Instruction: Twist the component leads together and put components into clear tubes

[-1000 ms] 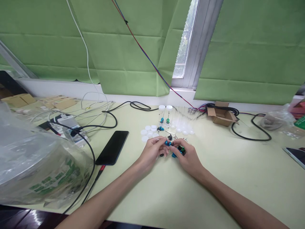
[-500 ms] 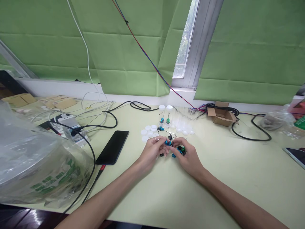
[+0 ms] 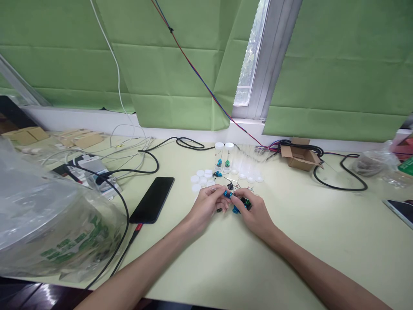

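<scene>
My left hand (image 3: 206, 206) is closed around a small blue-and-black part (image 3: 228, 194) with a thin metal rod reaching out to the left. At the part's other end, the thumb and fingers of my right hand (image 3: 254, 211) pinch together. Partly hidden under the right hand lie more small parts (image 3: 237, 209) in blue, green and black. Just beyond the fingers is a black piece (image 3: 230, 186) among thin metal rods. Farther back a blue part (image 3: 218, 174) rests on the table. Two clear tubes with white caps stand upright, one holding a blue piece (image 3: 220, 163), the other a green piece (image 3: 227, 163).
White round caps (image 3: 200, 180) lie left of the tubes, and several clear tubes (image 3: 248, 168) lie to the right. A black phone (image 3: 153, 200) and a bulky plastic bag (image 3: 58, 215) are on the left. An open cardboard box (image 3: 301, 159) sits by coiled cables at the back.
My right fingers have shifted slightly on the end of the blue-and-black part, which has turned a little. Both arms stay in nearly the same place.
</scene>
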A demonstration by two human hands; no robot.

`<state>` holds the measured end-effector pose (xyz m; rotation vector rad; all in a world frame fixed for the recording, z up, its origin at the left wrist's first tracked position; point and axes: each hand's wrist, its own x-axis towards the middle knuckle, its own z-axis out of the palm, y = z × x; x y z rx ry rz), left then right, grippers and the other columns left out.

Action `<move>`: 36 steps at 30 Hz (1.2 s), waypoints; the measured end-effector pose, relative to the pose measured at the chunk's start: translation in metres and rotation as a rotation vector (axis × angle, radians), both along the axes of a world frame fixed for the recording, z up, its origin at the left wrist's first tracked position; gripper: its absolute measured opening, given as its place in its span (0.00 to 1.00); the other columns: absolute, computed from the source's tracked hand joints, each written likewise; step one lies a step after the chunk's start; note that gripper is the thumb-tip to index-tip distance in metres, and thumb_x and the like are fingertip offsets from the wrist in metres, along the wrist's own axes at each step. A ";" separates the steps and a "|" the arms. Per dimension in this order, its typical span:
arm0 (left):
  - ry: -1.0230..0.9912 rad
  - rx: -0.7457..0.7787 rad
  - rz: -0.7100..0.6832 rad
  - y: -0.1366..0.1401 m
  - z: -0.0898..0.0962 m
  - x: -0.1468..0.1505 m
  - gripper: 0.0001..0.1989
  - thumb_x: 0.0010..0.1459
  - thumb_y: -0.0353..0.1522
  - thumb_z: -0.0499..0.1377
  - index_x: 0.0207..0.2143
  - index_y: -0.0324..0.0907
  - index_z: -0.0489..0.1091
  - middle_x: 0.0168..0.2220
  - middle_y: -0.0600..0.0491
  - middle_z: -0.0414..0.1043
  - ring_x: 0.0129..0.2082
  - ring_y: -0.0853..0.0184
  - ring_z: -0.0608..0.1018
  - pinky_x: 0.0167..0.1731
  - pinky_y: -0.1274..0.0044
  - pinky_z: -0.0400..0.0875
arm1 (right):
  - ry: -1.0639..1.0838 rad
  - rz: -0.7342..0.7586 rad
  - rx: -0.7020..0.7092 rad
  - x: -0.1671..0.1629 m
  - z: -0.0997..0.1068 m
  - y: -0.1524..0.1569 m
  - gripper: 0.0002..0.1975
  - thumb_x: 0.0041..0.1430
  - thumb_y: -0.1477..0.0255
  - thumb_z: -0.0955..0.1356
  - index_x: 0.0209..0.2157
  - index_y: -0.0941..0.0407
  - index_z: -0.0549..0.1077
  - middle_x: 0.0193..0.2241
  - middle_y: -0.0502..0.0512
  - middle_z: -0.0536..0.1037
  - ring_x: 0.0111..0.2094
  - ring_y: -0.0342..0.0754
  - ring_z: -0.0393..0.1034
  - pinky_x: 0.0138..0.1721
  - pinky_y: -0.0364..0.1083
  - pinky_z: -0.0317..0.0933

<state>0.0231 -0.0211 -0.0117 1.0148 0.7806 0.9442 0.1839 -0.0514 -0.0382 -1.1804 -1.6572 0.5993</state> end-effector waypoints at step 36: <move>-0.014 0.015 -0.015 -0.001 -0.002 0.000 0.11 0.57 0.38 0.62 0.31 0.38 0.73 0.22 0.52 0.71 0.23 0.70 0.72 0.24 0.78 0.64 | -0.054 -0.006 0.033 0.001 -0.003 0.000 0.09 0.65 0.67 0.64 0.32 0.54 0.71 0.28 0.51 0.76 0.31 0.47 0.69 0.34 0.45 0.62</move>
